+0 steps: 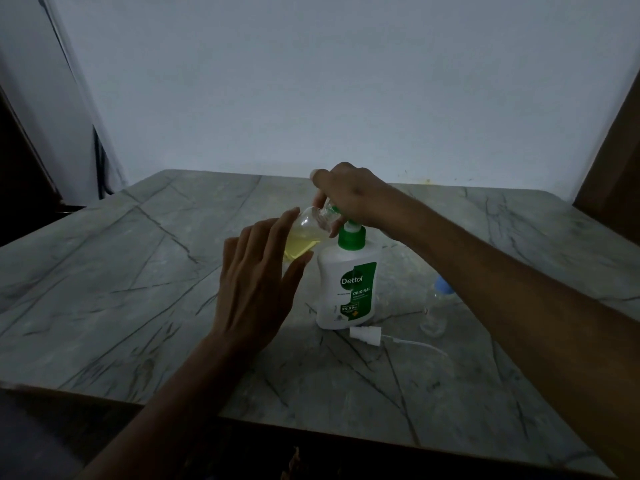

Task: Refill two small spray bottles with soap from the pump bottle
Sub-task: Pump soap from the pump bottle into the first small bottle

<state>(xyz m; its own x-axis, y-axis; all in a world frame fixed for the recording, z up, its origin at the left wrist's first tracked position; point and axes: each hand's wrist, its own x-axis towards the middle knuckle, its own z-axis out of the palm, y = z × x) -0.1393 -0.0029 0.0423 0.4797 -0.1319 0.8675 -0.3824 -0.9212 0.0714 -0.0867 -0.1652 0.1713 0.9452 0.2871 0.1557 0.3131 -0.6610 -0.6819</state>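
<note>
Head view: looking down at a stone-look desk [138,271], pretty dim lighting overall.
Pump bottle: white plastic Dettol pump bottle [346,289] with rounded shoulders, a green collar and a green and white label, standing upright near the middle of the desk.
Right hand: the right hand [349,199] sits on top of the pump head with its fingers curled down over it, so most of the pump and the nozzle is hidden.
Small spray bottle: clear, smooth, rounded spray bottle [304,233], tilted with its open neck up at the nozzle under the right hand; yellowish liquid pools in its lower part.
Left hand: the left hand [259,278] has its fingers straight and close together, flat against the near side of the tilted bottle. Whether the thumb wraps round it I can't tell.
Spray cap: a white spray cap [365,331] with a thin dip tube lies on its side on the desk, just in front of the pump bottle.
Second bottle: another clear little bottle [434,313] with a light blue cap, to the right of the pump bottle, partly behind the right forearm.
Desk: grey-green marble pattern with dark veins, slight sheen, squared edges.
Room: plain pale wall [311,81] behind, dark wooden pieces at both far sides.
</note>
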